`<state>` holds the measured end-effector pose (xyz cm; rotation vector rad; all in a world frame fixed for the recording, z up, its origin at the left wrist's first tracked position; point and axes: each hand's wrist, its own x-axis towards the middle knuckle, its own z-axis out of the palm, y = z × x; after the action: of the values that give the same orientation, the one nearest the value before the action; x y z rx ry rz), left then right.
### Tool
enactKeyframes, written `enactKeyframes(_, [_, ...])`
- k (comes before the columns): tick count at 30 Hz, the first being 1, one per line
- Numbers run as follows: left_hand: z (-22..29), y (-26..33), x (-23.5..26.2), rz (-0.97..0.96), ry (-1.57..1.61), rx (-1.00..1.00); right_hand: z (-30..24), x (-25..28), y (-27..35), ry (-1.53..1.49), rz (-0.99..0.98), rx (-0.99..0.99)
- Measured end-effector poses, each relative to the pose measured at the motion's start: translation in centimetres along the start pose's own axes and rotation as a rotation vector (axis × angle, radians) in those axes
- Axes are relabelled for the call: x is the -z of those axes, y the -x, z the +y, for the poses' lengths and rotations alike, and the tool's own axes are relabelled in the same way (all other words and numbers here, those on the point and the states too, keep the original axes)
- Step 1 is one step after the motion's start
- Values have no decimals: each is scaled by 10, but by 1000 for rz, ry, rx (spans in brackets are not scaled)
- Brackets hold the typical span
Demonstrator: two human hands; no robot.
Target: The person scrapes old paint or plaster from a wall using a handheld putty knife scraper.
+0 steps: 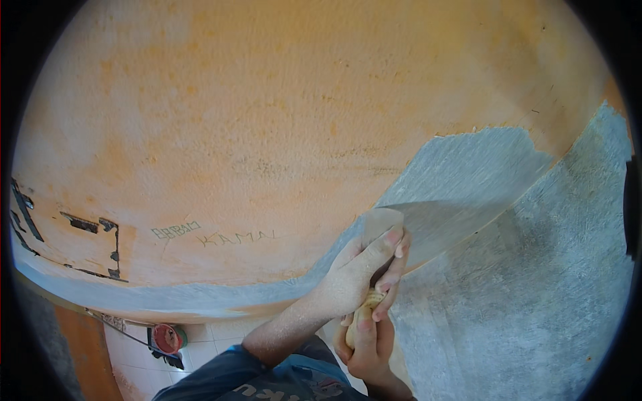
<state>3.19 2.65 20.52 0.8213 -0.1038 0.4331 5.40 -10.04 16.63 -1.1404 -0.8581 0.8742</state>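
Both my hands are on one scraper [383, 217] with a broad flat metal blade and a light wooden handle. My left hand [361, 264], dusty, is closed on the blade with the thumb along its face. Just below, my right hand [368, 347] wraps round the handle. The blade's end lies at the painted wall [267, 127], near the border between orange paint and a scraped grey patch [468, 167]. Whether its edge touches the wall, I cannot tell. A dark shadow stretches right from the blade.
An adjoining grey wall [521, 301] meets this one at a corner on the right. Dark patches and green and dark scrawls mark the lower left of the orange wall. A reddish bucket [168, 339] stands on the white tiled floor [137, 364], beside black objects.
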Motion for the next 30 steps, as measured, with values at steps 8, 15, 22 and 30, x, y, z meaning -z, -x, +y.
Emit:
enactKeyframes(8, [-1,7,0,60,-45,7,8,3,3,-62,-2,5])
enactKeyframes(15, [5,-1,-8,32,8,-18,0,3,-1,-89,-5,-32])
enactKeyframes(22, [1,4,-8,101,-4,31,-2,1,-3,-38,3,57])
enactKeyframes(30, [0,3,-14,123,47,10,-16,0,3,-48,-11,-22])
